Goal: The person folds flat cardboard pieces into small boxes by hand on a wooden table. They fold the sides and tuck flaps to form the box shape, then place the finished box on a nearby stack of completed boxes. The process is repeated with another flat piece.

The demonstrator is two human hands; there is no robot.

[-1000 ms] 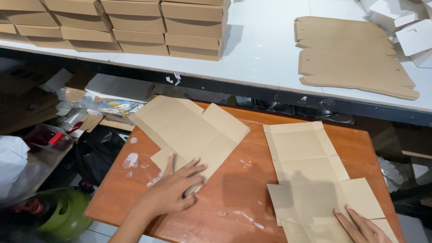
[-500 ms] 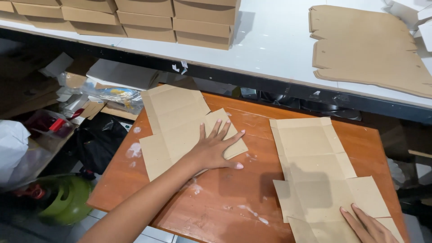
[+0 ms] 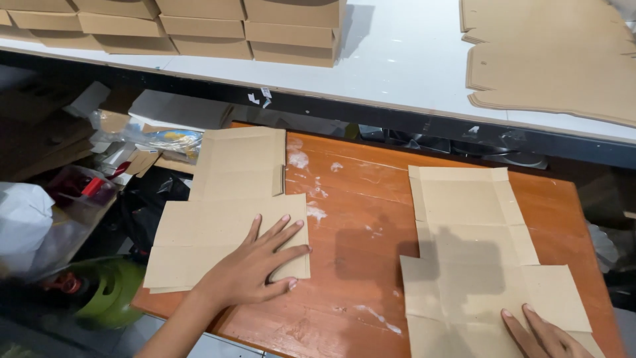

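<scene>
My left hand [image 3: 255, 265] lies flat, fingers spread, on the near part of a flat brown cardboard box blank [image 3: 232, 192] at the left side of an orange wooden table [image 3: 358, 225]. That blank overhangs the table's left edge. A second flat blank [image 3: 470, 245] lies on the right side of the table. My right hand [image 3: 543, 335] presses its fingers on that blank's near edge, at the bottom of the view; only part of the hand shows. Neither hand grips anything.
A white table [image 3: 397, 59] stands behind, carrying stacked folded brown boxes [image 3: 199, 26] at the left and a pile of flat blanks [image 3: 550, 53] at the right. Left of the orange table: clutter, a white bag [image 3: 23, 219], a green round object [image 3: 112, 298].
My left hand has slid the left blank and turned it square to the table edge, ending flat on its near panel. The view has shifted nearer. My right hand stays on the right blank.
</scene>
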